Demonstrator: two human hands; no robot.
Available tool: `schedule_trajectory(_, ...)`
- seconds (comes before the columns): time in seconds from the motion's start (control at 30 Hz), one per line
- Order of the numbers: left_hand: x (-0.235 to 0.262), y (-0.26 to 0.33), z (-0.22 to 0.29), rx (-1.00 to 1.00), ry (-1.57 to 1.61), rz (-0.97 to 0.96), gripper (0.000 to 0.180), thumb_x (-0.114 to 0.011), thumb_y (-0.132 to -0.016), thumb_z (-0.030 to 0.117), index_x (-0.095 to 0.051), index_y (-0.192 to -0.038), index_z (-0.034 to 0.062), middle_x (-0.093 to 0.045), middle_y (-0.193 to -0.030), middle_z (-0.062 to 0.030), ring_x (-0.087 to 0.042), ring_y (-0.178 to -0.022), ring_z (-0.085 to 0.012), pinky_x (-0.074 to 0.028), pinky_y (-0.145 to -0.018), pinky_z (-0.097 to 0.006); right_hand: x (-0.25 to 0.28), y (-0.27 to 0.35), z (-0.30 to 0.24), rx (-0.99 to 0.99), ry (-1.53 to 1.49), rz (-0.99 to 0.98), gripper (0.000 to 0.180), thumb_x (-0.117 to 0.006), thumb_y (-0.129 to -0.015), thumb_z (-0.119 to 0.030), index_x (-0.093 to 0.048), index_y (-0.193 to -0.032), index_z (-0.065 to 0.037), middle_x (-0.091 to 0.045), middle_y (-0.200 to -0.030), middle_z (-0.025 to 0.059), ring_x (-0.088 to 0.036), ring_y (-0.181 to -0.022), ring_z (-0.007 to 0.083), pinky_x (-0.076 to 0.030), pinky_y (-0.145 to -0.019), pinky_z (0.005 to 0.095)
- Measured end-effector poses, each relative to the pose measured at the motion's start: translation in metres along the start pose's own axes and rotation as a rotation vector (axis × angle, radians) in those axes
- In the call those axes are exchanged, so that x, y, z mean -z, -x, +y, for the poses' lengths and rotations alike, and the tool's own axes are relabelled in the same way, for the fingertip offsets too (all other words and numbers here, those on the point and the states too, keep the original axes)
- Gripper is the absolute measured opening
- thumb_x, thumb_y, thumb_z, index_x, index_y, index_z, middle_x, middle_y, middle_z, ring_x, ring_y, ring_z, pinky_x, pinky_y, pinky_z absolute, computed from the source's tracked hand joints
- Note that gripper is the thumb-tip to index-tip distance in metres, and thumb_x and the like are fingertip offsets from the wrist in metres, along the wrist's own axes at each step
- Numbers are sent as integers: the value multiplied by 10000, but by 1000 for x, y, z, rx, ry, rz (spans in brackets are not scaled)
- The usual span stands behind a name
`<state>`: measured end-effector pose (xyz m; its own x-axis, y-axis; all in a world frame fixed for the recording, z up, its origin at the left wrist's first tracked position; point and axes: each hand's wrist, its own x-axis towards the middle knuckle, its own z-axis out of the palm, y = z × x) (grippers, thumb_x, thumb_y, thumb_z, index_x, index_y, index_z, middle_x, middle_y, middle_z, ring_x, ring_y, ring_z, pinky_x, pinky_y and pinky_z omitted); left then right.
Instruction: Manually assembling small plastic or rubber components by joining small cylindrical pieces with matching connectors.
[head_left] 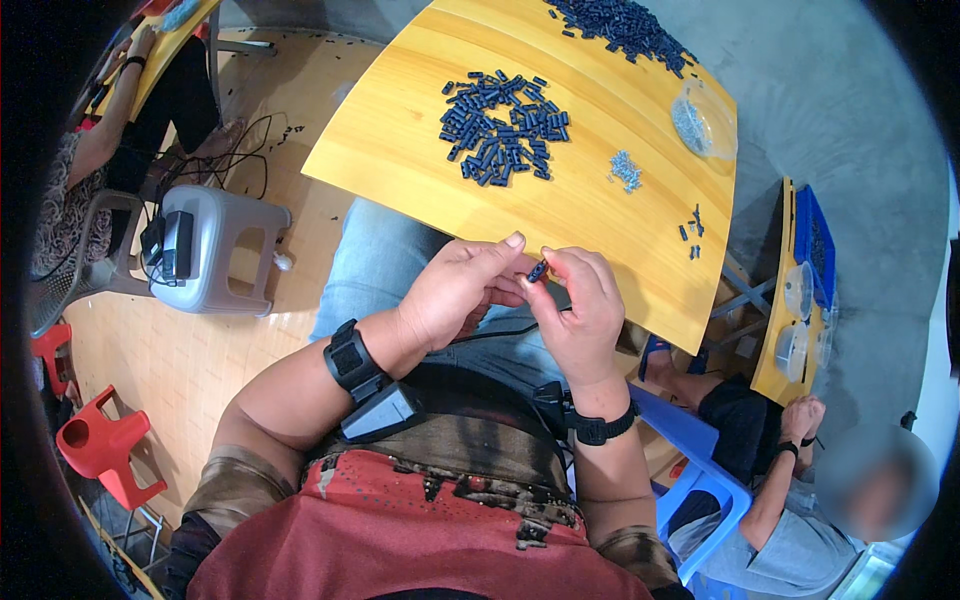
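A small black plastic part (538, 271) is pinched between the thumb and fingers of my right hand (582, 305), just off the near edge of the yellow table. Close beside it is my left hand (462, 288), thumb raised and fingers curled, their tips by the part. Whatever those curled fingers hold, if anything, is hidden. On the table ahead lies a loose pile of similar black parts (500, 135). Right of that pile is a small heap of silvery screw-like pieces (625, 172). A few separate black pieces (694, 228) lie near the right edge.
The yellow table (400, 110) bears a larger heap of black parts (625, 28) and a clear tub of small silvery pieces (695, 125) farther back. A grey stool (215, 250) stands left, a red stool (110, 440) lower left. A person sits at right by a blue chair (715, 450).
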<state>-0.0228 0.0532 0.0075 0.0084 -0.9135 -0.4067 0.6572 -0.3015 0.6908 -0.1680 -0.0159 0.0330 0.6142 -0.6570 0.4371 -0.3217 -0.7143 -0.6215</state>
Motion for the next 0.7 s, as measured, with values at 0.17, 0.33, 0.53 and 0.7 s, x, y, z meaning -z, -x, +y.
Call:
schedule_trajectory(0.17, 1, 1, 2, 13, -7, -9, 456, -456, -974, 392, -650, -994, -20, -686, -921, -101, -655, -794, -171, -519, -775, -287, -2, 0, 0, 0, -1, 7, 325, -750, -666, -28, -611, -960, -2, -610, -905, 136, -583, -802, 290, -489, -706, 358)
schedule_trajectory(0.33, 1, 6, 5, 72, -51, 11, 259, -587, -928, 271, -657, -959, 24, -654, -762, -65, -562, -548, -91, -432, -470, -221, -1, 0, 0, 0, 10, -4, 336, -740, -646, -8, -612, -957, -5, -610, -910, 137, -585, -810, 293, -489, -712, 362)
schedule_trajectory(0.53, -4, 7, 6, -19, -77, -4, 163, -647, -890, 191, -655, -910, 29, -584, -652, -16, -483, -456, -65, -331, -393, -190, -1, 0, -4, 2, 22, -27, 344, -716, -626, 10, -612, -953, -8, -608, -907, 135, -583, -825, 302, -489, -727, 370)
schedule_trajectory(0.7, -3, 6, 5, -14, -133, -2, 172, -648, -890, 195, -657, -890, 23, -557, -625, -1, -478, -457, -61, -334, -391, -190, -2, 0, -2, -7, 31, -45, 338, -710, -628, 1, -611, -951, -8, -607, -903, 136, -580, -820, 310, -487, -728, 375)
